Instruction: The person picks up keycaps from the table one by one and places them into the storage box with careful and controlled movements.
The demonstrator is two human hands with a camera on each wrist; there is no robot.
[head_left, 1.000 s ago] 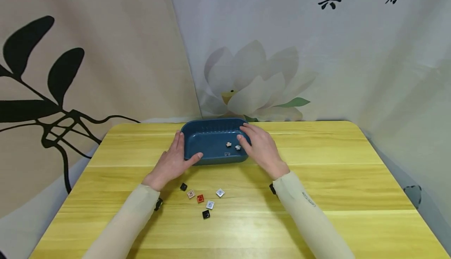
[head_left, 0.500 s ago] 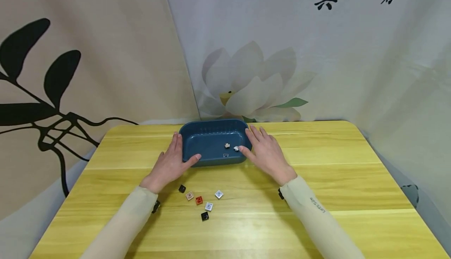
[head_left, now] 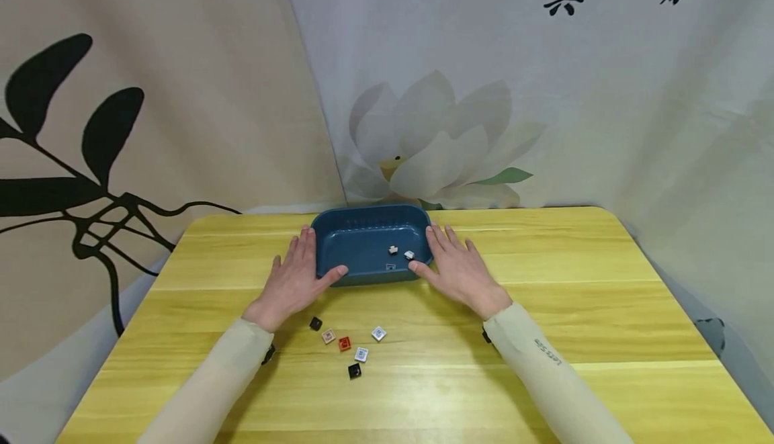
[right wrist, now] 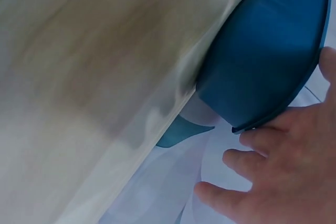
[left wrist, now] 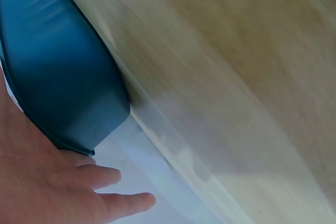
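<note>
A blue oblong tray (head_left: pixel 357 242) stands near the table's back edge, between my two hands. My left hand (head_left: pixel 293 288) lies along its left end, fingers extended, the thumb at the front rim; the left wrist view shows this hand (left wrist: pixel 58 182) against the rim. At the opposite end, my right hand (head_left: pixel 462 276) touches the rim with spread, straight fingers, as the right wrist view also shows of this hand (right wrist: pixel 289 156). Inside the tray lie a small beige piece (head_left: pixel 393 250), a small white piece (head_left: pixel 409 255) and a dark square with a pale outline (head_left: pixel 390 267).
In front of the tray, several small square pieces are scattered on the wooden table (head_left: pixel 544 336): among them a red one (head_left: pixel 345 344), a pinkish one (head_left: pixel 328 336), a white one (head_left: pixel 378 334) and a black one (head_left: pixel 355 371). A printed curtain (head_left: pixel 242 95) hangs behind the table.
My right hand has moved from over the tray's right end out to its right side, its fingers now along the rim. My left hand keeps its place. The tray stays nearly still.
</note>
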